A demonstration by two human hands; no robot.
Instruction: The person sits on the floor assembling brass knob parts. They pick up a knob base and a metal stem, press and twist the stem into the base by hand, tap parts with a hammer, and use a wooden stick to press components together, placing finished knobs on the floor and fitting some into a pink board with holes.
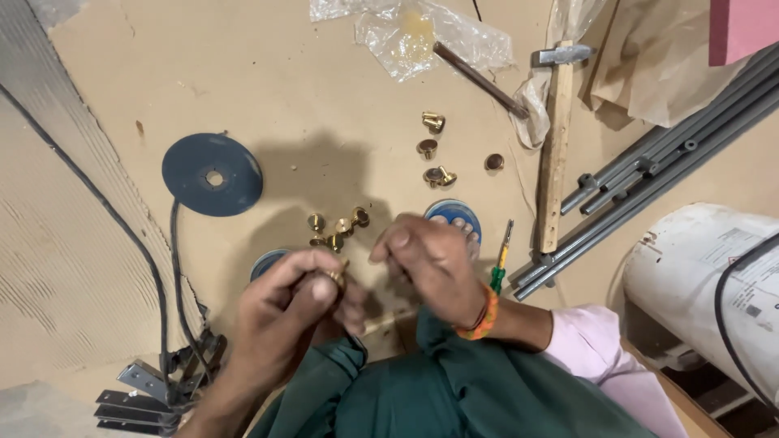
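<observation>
Your left hand [296, 304] pinches a small brass fitting [335, 278] between thumb and fingertips, holding it above your lap. Just right of it, your right hand [430, 264] is curled with the fingers bent inward; whether it grips anything, you cannot tell from this view. Far left on the board lie flat metal brackets [138, 397] and a black cable [166, 268], with a dark blue disc [213, 174] above them. Ahead of your hands sits a cluster of loose brass pieces [337, 227], with more brass pieces [434, 150] further up. Behind your right hand is a round blue-and-white tin [454, 215], then a green-handled screwdriver [501, 259], a hammer [556, 138] and grey metal rods [665, 154].
</observation>
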